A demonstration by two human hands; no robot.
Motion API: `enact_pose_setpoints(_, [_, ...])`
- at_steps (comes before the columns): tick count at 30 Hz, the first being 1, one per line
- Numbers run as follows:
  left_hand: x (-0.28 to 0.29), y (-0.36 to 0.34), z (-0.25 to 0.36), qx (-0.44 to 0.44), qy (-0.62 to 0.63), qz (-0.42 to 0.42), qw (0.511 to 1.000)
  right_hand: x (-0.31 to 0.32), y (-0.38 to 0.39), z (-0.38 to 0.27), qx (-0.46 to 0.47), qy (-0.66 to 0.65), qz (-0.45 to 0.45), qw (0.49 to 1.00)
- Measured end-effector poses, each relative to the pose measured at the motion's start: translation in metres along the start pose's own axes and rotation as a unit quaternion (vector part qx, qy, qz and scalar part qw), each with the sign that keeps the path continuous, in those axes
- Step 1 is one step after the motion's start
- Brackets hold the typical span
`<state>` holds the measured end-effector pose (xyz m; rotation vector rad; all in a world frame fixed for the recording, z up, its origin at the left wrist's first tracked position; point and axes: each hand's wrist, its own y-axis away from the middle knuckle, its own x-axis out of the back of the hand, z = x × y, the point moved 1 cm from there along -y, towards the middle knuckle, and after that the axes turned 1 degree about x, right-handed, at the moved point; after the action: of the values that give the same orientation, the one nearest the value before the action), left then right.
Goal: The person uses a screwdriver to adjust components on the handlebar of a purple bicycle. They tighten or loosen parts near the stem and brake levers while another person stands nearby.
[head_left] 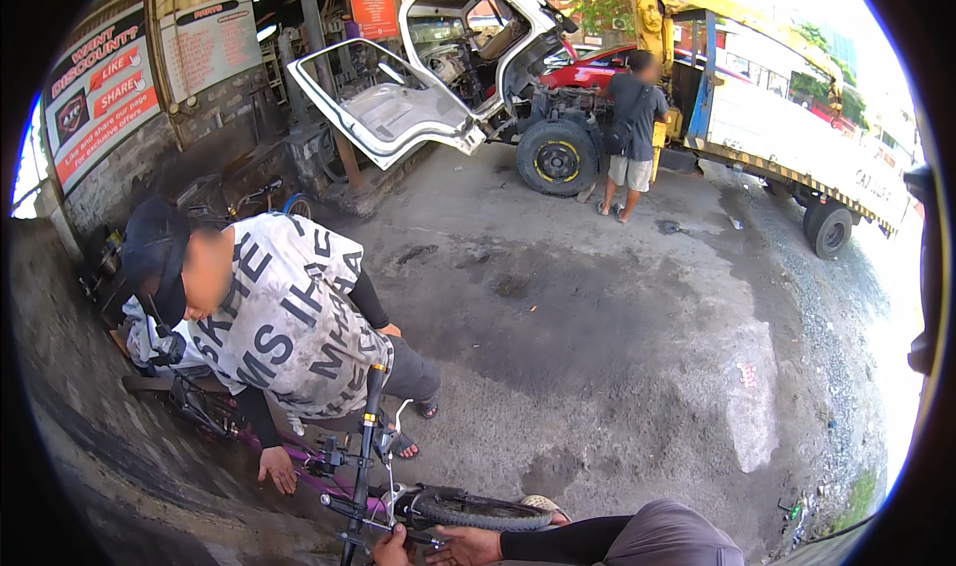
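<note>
Lettered red wall banner [108, 96], black-lettered white shirt [284, 312]

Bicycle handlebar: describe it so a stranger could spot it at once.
From the person in the lettered white shirt, look right and down to the purple-framed bicycle. Its handlebar is the long black bar with gold bands, unlike the round tyre beside it.

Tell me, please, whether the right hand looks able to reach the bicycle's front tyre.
Probably yes: the front tyre appears just beyond the right hand, with nothing visibly between them, though depth is uncertain.
</note>
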<state>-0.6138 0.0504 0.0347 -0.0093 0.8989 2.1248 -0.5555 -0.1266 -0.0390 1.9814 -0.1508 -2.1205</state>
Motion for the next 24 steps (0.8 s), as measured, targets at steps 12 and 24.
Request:
enact_pose_setpoints(12, [0.001, 0.011, 0.004, 0.063, 0.077, -0.071, 0.992, -0.013, -0.014, -0.007, 0.316, 0.776, 0.235, 0.493])
enact_pose_setpoints(24, [0.027, -0.018, -0.023, -0.019, 0.102, -0.108, 0.989, -0.038, 0.031, 0.013, -0.006, 0.006, 0.126, 0.992])
